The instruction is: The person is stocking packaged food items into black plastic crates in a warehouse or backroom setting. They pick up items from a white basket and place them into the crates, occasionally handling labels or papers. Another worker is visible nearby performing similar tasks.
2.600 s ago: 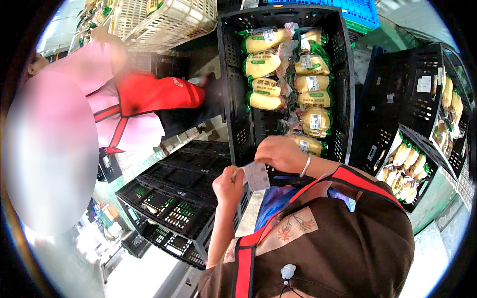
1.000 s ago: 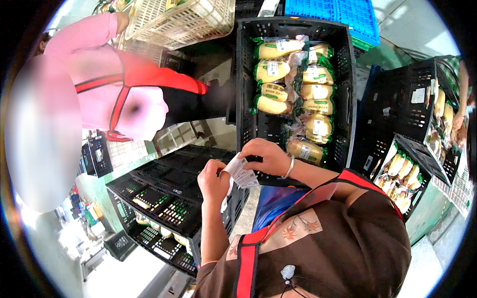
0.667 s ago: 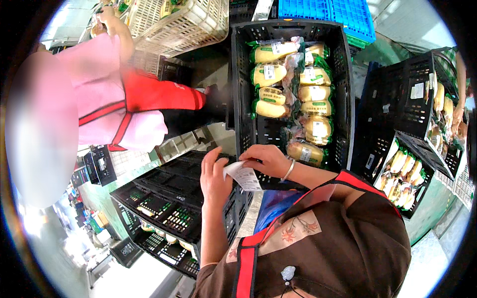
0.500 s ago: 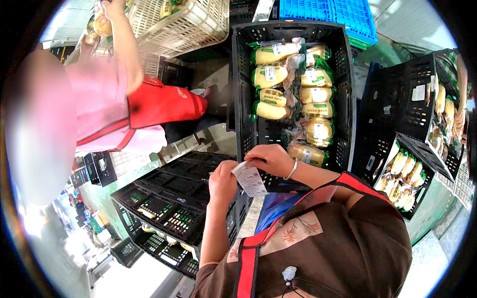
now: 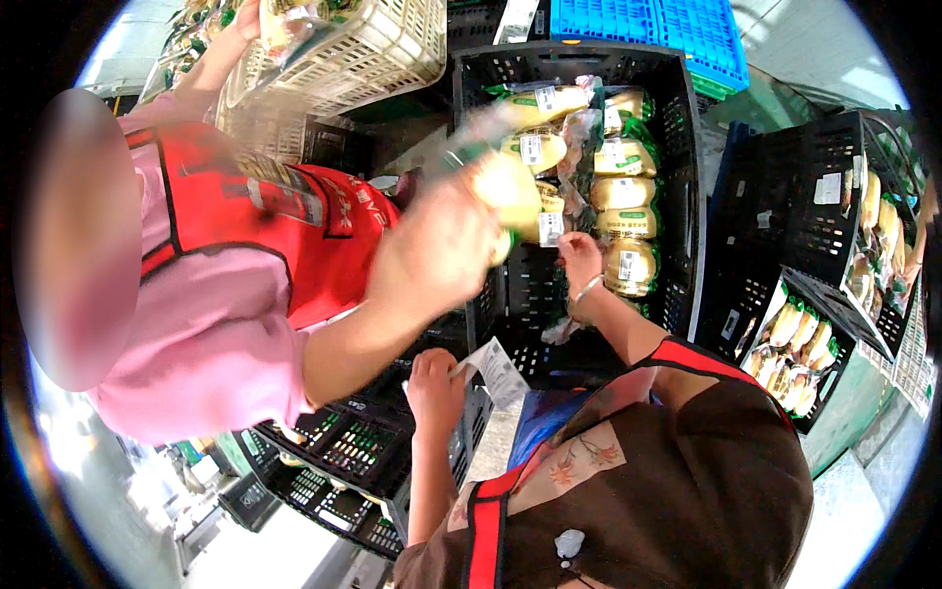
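My left hand (image 5: 435, 391), low in the middle, is closed around a curling strip of white printed labels (image 5: 501, 373). My right hand (image 5: 582, 260) reaches into a large black crate (image 5: 682, 265), its fingertips pinched at the edge of a small white label (image 5: 550, 228). That label lies against a bagged pale-yellow vegetable (image 5: 527, 224) in the left row; whether it is fully stuck down I cannot tell. More bagged pale-yellow vegetables (image 5: 625, 221) form the right row. A co-worker's blurred hand (image 5: 442, 245) holds another such bag (image 5: 505, 187) over the crate's left side.
The co-worker in a red apron (image 5: 324, 216) leans in from the left, beside a cream basket (image 5: 383, 59). Blue crates (image 5: 648, 25) stand behind. Black crates (image 5: 785, 206) with more bags are at right; stacked black crates (image 5: 343, 442) stand at lower left.
My right hand has left the label strip and moved up and right into the crate. My left hand has dropped slightly, keeping the strip. The co-worker has reached in with a bagged vegetable.
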Demonstrator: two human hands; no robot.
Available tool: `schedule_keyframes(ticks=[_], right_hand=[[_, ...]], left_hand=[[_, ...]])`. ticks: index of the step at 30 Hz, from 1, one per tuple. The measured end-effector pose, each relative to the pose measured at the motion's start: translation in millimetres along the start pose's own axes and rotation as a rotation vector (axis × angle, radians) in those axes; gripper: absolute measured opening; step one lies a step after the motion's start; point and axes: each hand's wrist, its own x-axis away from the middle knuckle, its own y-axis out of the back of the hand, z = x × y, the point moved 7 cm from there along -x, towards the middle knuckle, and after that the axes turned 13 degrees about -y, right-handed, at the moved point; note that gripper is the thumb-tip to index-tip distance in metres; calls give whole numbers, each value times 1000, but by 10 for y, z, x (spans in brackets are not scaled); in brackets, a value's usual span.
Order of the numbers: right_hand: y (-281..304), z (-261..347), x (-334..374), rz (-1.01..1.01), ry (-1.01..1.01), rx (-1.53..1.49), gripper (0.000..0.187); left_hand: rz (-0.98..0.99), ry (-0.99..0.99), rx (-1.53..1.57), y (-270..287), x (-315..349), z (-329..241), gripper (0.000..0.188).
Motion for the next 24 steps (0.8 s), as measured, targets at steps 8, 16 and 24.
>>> schedule_keyframes(ticks=[8,16,24], right_hand=[[-270,-448,-585,-222,105,240,17],[-407,87,-227,-369,175,1074,29],[-664,148,-729,-16,587,1578,37]], left_hand=[[91,-45,-99,-226,378,-138,16],[94,-77,124,-306,482,-310,12],[259,-88,64,-349,655,-473,35]])
